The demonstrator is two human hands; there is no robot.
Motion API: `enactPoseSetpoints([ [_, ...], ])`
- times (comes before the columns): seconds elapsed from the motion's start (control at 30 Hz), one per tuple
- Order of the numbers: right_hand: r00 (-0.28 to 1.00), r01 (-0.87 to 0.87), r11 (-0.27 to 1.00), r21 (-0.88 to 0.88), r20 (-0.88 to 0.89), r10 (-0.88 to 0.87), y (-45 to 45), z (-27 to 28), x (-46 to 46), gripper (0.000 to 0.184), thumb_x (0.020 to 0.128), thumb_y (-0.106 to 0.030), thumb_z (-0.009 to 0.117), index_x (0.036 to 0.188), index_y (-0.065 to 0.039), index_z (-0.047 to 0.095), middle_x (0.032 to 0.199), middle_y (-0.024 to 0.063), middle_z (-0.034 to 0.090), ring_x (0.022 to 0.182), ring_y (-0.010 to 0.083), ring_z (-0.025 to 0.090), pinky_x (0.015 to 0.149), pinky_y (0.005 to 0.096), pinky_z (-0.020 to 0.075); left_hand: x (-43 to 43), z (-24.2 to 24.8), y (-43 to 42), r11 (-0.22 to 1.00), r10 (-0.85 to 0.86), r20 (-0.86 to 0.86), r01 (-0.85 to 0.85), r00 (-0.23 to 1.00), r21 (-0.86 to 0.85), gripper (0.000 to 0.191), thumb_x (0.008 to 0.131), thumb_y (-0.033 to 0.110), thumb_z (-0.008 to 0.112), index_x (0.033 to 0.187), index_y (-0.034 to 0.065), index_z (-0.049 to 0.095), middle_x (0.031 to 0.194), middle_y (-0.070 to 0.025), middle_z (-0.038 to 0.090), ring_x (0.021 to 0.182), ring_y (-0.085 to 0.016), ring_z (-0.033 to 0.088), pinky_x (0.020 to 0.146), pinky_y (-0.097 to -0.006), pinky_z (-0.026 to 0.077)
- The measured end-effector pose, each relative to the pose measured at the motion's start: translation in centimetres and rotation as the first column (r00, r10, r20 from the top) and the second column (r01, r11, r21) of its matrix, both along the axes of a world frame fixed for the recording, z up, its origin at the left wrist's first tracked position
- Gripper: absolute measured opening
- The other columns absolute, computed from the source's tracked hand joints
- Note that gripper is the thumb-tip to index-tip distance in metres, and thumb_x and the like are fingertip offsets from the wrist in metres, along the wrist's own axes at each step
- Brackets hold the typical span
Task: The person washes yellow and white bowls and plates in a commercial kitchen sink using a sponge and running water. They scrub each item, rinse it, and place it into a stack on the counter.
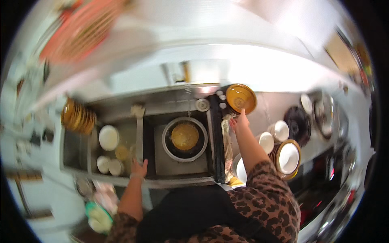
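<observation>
My right hand (240,122) reaches to the near rim of an amber-brown bowl (240,97) at the back of the counter; whether its fingers grip the rim is unclear. My left hand (139,168) is over the divider and front edge of the left basin, fingers apart, with nothing seen in it. Left of it, white bowls (108,137) and a small yellowish dish (122,152) lie in the basin. Between my hands, the middle basin (179,168) contains a round metal-rimmed basin (164,142) with a dark inside and a round, yellow-brown thing (184,136) in it.
A row of brown dishes (78,117) leans at the sink's left end. On the right counter (261,103) are white cups (280,131), stacked bowls (288,158) and a dark dish (297,126). A drain strainer (202,105) lies on the sink's back ledge.
</observation>
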State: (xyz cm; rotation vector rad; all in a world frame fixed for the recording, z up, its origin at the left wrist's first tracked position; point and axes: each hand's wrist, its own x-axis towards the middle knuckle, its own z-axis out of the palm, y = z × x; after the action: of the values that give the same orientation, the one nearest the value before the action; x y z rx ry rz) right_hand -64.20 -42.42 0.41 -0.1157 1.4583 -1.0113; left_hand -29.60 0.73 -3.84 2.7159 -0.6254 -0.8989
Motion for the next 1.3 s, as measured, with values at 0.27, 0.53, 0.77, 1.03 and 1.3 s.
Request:
enactPoseSetpoints([
  [0.27, 0.341, -0.925, 0.366, 0.101, -0.206, 0.917, 15.3, -3.6, 7.4, 0.056, 0.096, -0.036, 0.066, 0.134, -0.012, 0.032, 0.102, 0.0103, 0.054, 0.086, 0.0252, 0.065, 0.072, 0.0413, 0.0561, -1.0, -2.2, 0.1, 0.971, 0.117, 0.107, -0.136, 0.987, 0.199, 0.076, 0.090, 0.054, 0.063, 0.146, 0.0101, 0.038, 0.159, -0.0163, 0.028, 0.146, -0.034, 0.028, 0.121, -0.0540, 0.017],
  [0.53, 0.673, -0.695, 0.634, 0.340, -0.003, 0.740, 13.4, -22.2, 13.1, 0.062, 0.099, -0.033, 0.062, 0.151, -0.013, 0.035, 0.146, 0.0197, 0.043, 0.126, 0.0406, 0.050, 0.097, 0.0517, 0.0515, -0.8, -2.2, -0.1, 0.973, 0.172, 0.106, -0.186, 0.979, 0.137, 0.059, 0.090, 0.047, 0.063, 0.136, 0.0132, 0.047, 0.151, -0.0113, 0.039, 0.133, -0.028, 0.048, 0.120, -0.0550, 0.021],
  [0.77, 0.861, -0.504, 0.843, 0.185, 0.040, 0.506, 14.9, -30.1, 13.9, 0.045, 0.100, -0.023, 0.057, 0.142, -0.009, 0.046, 0.142, 0.0157, 0.050, 0.126, 0.0379, 0.052, 0.096, 0.0599, 0.0506, -0.4, -2.8, 0.3, 0.981, 0.153, 0.043, -0.157, 0.987, 0.111, 0.057, 0.089, 0.046, 0.064, 0.132, 0.0129, 0.048, 0.147, -0.0113, 0.042, 0.128, -0.029, 0.053, 0.119, -0.0549, 0.022],
  [1.03, 0.633, -0.702, 0.634, 0.325, -0.123, 0.764, 13.3, -20.5, 14.4, 0.040, 0.097, -0.009, 0.057, 0.137, -0.007, 0.051, 0.133, 0.0186, 0.057, 0.111, 0.0415, 0.062, 0.079, 0.0559, 0.0623, 0.0, -2.2, 0.8, 0.991, 0.106, 0.025, -0.107, 0.994, 0.079, 0.056, 0.090, 0.048, 0.063, 0.130, 0.0122, 0.047, 0.143, -0.0126, 0.044, 0.126, -0.030, 0.054, 0.119, -0.0555, 0.022],
  [1.3, -0.325, -0.767, 0.217, 0.604, -0.658, 0.680, 10.3, -6.1, 14.1, 0.038, 0.090, -0.009, 0.059, 0.127, -0.004, 0.058, 0.117, 0.0203, 0.065, 0.084, 0.0395, 0.071, 0.059, 0.0480, 0.0653, -1.7, -4.3, 1.4, 0.992, -0.084, 0.299, 0.108, 0.950, -0.065, 0.077, 0.091, 0.049, 0.061, 0.152, 0.0102, 0.034, 0.153, -0.0166, 0.028, 0.146, -0.033, 0.026, 0.119, -0.0604, 0.014],
])
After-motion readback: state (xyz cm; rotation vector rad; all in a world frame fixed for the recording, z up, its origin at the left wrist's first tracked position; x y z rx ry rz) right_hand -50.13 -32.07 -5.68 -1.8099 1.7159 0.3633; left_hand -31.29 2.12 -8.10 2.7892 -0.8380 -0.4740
